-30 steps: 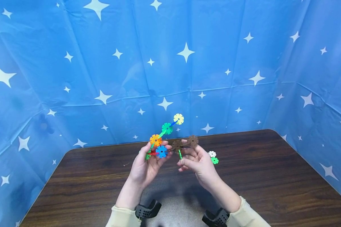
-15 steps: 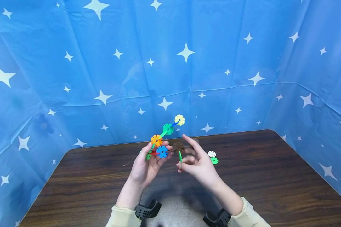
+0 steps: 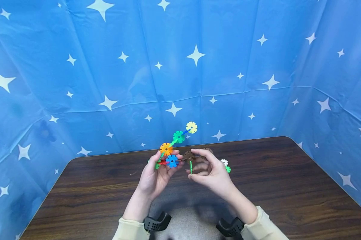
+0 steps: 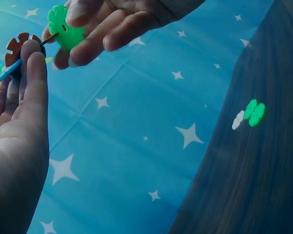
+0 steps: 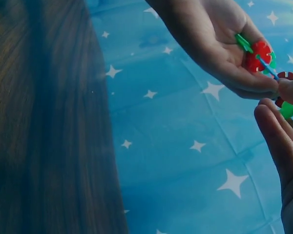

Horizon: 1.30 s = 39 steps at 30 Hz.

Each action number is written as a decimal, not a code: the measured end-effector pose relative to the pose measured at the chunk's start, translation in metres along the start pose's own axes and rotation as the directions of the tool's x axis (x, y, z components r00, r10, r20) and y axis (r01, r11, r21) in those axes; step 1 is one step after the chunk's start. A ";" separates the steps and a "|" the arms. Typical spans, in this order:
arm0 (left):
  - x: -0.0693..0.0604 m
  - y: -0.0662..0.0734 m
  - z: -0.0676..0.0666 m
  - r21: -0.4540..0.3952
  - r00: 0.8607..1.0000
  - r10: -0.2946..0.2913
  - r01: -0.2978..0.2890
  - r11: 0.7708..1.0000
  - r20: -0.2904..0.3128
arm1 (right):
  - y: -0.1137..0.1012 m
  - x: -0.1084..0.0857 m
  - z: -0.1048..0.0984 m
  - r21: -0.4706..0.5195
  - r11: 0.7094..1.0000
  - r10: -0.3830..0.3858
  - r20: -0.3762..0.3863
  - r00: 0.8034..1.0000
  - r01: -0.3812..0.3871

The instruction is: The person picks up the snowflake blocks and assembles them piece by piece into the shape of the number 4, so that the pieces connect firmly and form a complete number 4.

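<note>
A chain of interlocking snowflake discs is held up in the head view. My left hand (image 3: 154,178) grips its left part, near the orange disc (image 3: 166,149), the blue disc (image 3: 172,161) and a red one seen edge-on. From the orange disc the chain climbs through a green disc (image 3: 178,137) to a yellow disc (image 3: 191,127). To the right is a brown disc (image 3: 188,156), with another brown one partly hidden behind my right hand (image 3: 214,170). That hand pinches a bright green disc (image 4: 66,31) below the brown one, thumb on its face in the left wrist view.
A white disc (image 3: 224,162) and a green disc, partly covered by the right hand in the head view, lie on the dark wooden table (image 3: 273,186). A blue star-patterned cloth (image 3: 180,76) hangs behind and at both sides.
The right hand's index finger lifted off the far brown disc, then came down near the top of the bright green disc. The left hand and chain shifted very slightly right.
</note>
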State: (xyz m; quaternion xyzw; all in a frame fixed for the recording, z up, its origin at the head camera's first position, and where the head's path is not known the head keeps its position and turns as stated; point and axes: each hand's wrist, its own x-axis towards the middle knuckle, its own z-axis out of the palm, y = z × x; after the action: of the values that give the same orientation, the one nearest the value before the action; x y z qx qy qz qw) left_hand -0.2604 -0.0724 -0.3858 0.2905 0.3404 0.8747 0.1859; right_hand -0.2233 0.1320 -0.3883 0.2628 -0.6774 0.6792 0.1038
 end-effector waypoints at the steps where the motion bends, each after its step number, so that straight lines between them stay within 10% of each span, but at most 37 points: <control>1: 0.000 0.000 0.000 0.004 1.000 -0.001 0.001 1.000 0.001 | 0.001 0.000 -0.001 0.010 1.000 -0.015 0.005 1.000 0.015; 21: -0.001 0.005 0.002 -0.011 1.000 0.010 -0.010 1.000 -0.019 | -0.001 0.001 0.000 0.036 0.998 0.044 0.011 0.999 -0.045; 30: 0.001 0.009 -0.002 -0.033 0.999 0.032 -0.032 0.999 0.004 | 0.004 -0.017 -0.046 -0.041 0.994 0.101 0.006 0.995 -0.101; 34: 0.002 0.011 -0.003 -0.042 0.999 0.044 -0.042 0.998 0.031 | 0.022 -0.022 -0.085 -0.186 0.947 0.256 -0.064 0.965 -0.263; 39: 0.000 0.012 -0.004 -0.049 0.998 0.048 -0.046 0.998 0.028 | 0.054 -0.021 -0.115 -0.400 0.811 0.383 -0.188 0.904 -0.427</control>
State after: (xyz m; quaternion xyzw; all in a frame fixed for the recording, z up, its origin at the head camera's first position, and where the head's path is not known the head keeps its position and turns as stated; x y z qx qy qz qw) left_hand -0.2647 -0.0827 -0.3798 0.3067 0.3097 0.8824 0.1773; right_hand -0.2573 0.2458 -0.4386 0.0488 -0.8452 0.5303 0.0456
